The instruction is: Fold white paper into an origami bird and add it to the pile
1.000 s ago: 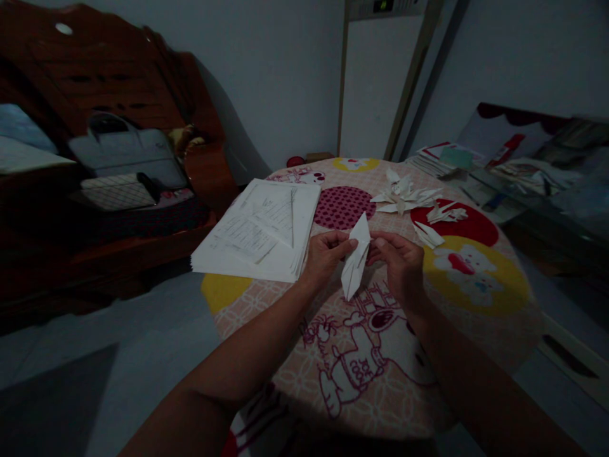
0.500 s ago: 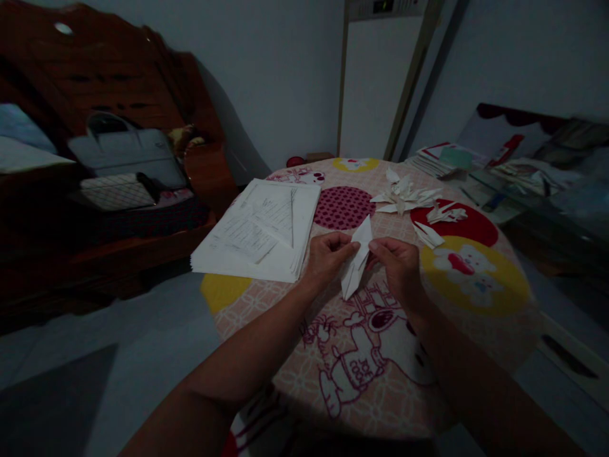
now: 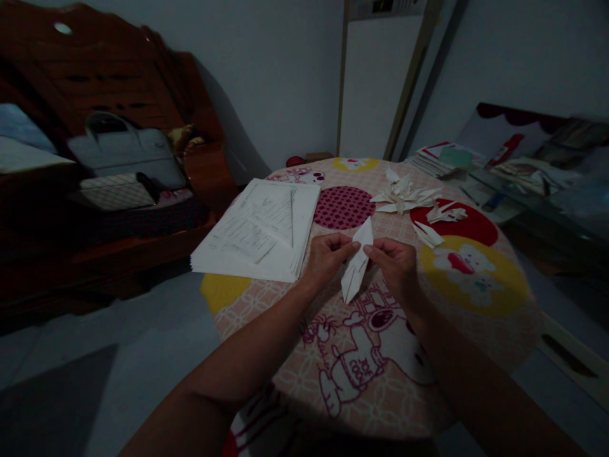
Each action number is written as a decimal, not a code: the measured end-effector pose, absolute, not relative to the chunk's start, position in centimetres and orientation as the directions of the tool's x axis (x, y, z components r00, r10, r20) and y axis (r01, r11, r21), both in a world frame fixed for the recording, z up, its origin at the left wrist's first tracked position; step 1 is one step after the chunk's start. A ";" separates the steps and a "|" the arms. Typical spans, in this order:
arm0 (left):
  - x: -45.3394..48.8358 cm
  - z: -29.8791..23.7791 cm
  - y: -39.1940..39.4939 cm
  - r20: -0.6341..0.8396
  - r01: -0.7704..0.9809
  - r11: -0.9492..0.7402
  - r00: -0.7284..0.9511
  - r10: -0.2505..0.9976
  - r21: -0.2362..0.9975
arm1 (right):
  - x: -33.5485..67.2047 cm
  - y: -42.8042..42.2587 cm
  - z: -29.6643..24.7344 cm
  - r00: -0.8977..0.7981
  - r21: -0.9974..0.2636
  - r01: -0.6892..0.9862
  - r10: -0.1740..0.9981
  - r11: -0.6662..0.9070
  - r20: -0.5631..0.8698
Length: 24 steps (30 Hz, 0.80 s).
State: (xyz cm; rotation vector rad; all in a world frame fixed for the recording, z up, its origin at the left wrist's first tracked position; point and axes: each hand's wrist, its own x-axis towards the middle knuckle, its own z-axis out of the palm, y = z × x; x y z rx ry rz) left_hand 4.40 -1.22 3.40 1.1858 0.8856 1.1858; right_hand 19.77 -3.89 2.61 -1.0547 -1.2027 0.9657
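Observation:
A narrow diamond of folded white paper is held above the round table, its long points facing away from me and toward me. My left hand pinches its left edge, thumb on top. On the opposite edge, my right hand grips it with thumb and fingers, the thumb lying on the paper's face. Both hands are closed on this one piece. Beyond my right hand rests a small folded paper piece. Farther back lies a cluster of folded paper shapes, with another folded piece beside it.
A thick stack of paper with loose written sheets on top lies left on the patterned tablecloth. A wooden bench holding bags stands at left. Papers and a glass-topped surface are at right.
My right thumb has shifted slightly left, further onto the face of the folded paper. The paper's near tip sits a little lower. My left hand stays almost still.

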 end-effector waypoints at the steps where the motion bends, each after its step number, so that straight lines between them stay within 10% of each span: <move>1: 4.4 3.4 -1.2 0.068 -0.213 -0.022 0.211 0.975 0.977 | 19.8 -3.9 2.6 0.117 -0.971 -0.032 0.966 0.235 0.230; 24: 4.3 3.9 -1.3 -0.034 -0.327 0.179 0.405 0.914 0.928 | 19.5 -3.7 2.5 0.131 -0.948 -0.285 0.986 0.140 0.106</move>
